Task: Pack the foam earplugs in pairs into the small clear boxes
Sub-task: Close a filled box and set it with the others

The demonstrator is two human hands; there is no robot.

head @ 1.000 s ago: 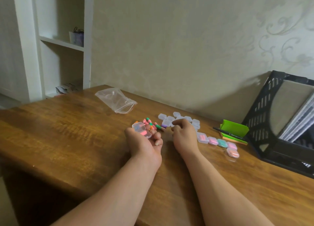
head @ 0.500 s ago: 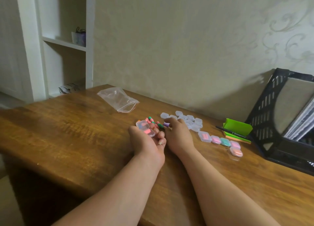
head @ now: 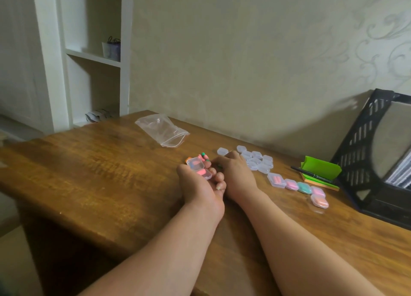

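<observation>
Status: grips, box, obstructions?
Left grip holds open clear box, pink earplug inside. Right grip at loose earplugs, fingers hidden. Empty boxes beside it, not blocking.

The room is dim, lit softly with a yellowish-green cast. Light appears to come from the right. The black file rack throws a broad, blurred shadow leftward onto the wall, and a soft shadow lies on the worktop left of the left hand. The worktop's varnish shows a dull sheen, and the zip bag carries faint glints. Detail is soft throughout: the empty clear boxes smear together, and the small open box in the left hand shows its pink contents as a blur. Wide-angle distortion tilts the shelf unit at the left edge.
</observation>
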